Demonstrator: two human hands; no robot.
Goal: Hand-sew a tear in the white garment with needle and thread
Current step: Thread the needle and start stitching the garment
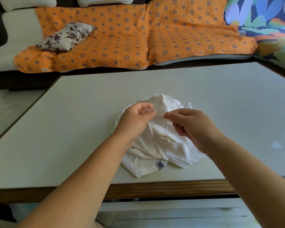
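Here, head view: crumpled white cotton garment (155,145) lying mid-way across pale glossy table (72,129), grey label (160,165) toward near edge. At raised fold of garment, left hand (135,119) with thumb and forefinger pinched on cloth. Beside it, right hand (192,127) pinching top of thin steel needle (165,125), point hanging down over cloth. Thread not resolvable.

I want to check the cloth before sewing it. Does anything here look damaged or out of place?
The crumpled white cloth garment on the pale table has a gaping opening just below the thin metal needle that the right hand pinches. It looks like a tear. Nothing else stands out.
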